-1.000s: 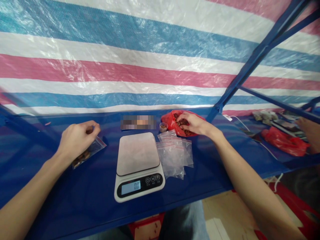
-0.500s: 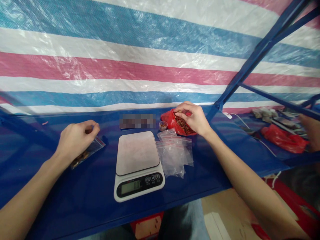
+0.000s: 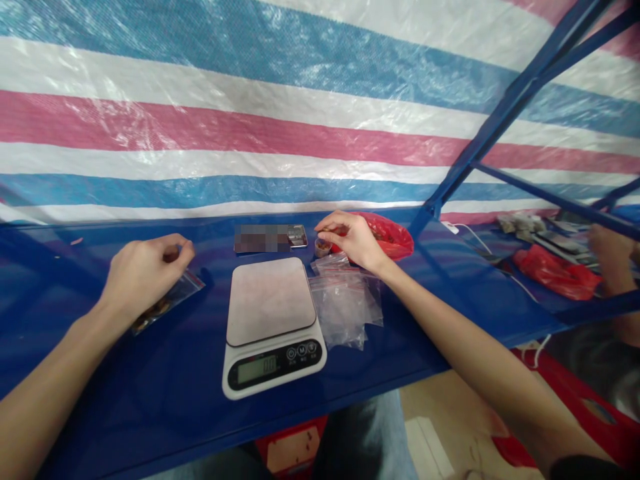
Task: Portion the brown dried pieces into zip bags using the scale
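Observation:
My right hand [image 3: 353, 239] is closed in a pinch just above a small clear cup [image 3: 323, 248] with brown bits in it. What its fingertips hold is too small to make out. Behind that hand lies an opened red plastic bag [image 3: 397, 237] with brown pieces inside. My left hand [image 3: 143, 270] rests on the left of the table, thumb and fingers curled together, whatever is between them hidden. Partly beneath it lies a clear zip bag [image 3: 165, 303] with brownish pieces. Between my hands stands a white kitchen scale [image 3: 273, 303], its pan bare and its display lit.
Several clear zip bags [image 3: 347, 303] overlap right of the scale. A phone-like dark object [image 3: 297, 236], partly blurred out, lies behind it. Blue posts [image 3: 480, 150] rise at the right. Beyond them are another red bag [image 3: 557, 272] and another person's hand [image 3: 613, 253].
My right hand has moved left, out of the red bag's opening to above the small cup. My left hand keeps its curled pose by the zip bag. The view has shifted slightly.

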Demonstrator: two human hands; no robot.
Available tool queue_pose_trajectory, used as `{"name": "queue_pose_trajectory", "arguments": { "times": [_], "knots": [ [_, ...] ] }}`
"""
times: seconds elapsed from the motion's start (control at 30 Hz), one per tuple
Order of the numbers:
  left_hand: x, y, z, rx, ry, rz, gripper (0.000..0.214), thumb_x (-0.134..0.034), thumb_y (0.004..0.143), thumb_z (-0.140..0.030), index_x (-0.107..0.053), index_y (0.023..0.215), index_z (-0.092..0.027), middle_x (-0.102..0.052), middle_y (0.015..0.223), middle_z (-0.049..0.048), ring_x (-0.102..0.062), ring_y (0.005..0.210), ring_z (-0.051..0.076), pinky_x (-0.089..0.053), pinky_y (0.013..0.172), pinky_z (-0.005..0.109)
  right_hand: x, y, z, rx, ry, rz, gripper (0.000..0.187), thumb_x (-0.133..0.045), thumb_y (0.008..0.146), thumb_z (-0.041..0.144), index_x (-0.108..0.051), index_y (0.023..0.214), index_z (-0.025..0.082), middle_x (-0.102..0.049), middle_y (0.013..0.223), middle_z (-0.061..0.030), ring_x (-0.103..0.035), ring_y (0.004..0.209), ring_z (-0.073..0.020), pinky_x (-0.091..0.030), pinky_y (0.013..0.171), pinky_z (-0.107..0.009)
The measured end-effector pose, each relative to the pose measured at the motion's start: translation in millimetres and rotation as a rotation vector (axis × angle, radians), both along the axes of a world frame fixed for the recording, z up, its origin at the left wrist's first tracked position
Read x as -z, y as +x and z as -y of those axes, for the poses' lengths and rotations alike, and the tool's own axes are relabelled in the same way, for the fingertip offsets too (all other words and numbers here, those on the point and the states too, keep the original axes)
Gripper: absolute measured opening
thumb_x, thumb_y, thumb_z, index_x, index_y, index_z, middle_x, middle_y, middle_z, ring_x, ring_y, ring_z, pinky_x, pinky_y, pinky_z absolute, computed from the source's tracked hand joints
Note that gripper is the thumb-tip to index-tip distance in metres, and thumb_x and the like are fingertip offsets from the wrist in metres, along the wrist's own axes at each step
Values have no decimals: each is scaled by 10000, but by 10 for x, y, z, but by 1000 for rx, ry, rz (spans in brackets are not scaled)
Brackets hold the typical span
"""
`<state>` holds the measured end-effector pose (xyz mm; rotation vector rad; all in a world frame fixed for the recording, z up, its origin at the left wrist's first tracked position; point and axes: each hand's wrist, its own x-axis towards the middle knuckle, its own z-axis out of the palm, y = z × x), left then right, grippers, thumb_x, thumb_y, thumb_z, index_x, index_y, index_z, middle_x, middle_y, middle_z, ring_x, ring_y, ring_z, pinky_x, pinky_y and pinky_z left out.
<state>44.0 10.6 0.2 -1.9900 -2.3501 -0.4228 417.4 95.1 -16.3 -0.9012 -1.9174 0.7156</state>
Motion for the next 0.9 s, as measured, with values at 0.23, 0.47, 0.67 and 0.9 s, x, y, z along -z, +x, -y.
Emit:
{"name": "queue_pose_trajectory", "arguments": {
  "times": [0.23,0.47,0.67,0.9],
  "knots": [
    [21,-30,-9,-4,7,9,445,-385,911,-535,-711,1014,-250,-783,858,78,-749,955,324,-441,734,322,25,6,-30,-30,-82,-69,272,-845,800,438,-796,898,189,-771,923,-68,-708,771,-189,-596,770,-361],
    [21,-34,-3,11,8,12,449,-388,917,-539,-710,1014,-242,-784,870,88,-752,965,336,-441,733,325,46,-9,-46,-47,-116,-132,246,-862,767,383,-781,880,180,-778,892,-60,-719,768,-187,-596,768,-357],
    [34,-46,-7,25,26,1,443,-388,916,-537,-710,1002,-245,-784,843,79,-757,953,329,-452,745,326,37,-6,-34,-39,-187,-160,327,-882,743,459,-763,878,186,-765,816,-43,-699,695,-172,-569,658,-327],
    [9,-19,-5,11,11,-10,454,-388,917,-534,-720,1024,-243,-792,849,79,-757,947,324,-457,734,324,23,9,-36,-48,-190,-154,345,-878,750,491,-761,885,196,-766,814,-44,-709,707,-182,-576,647,-329]
  ]
}}
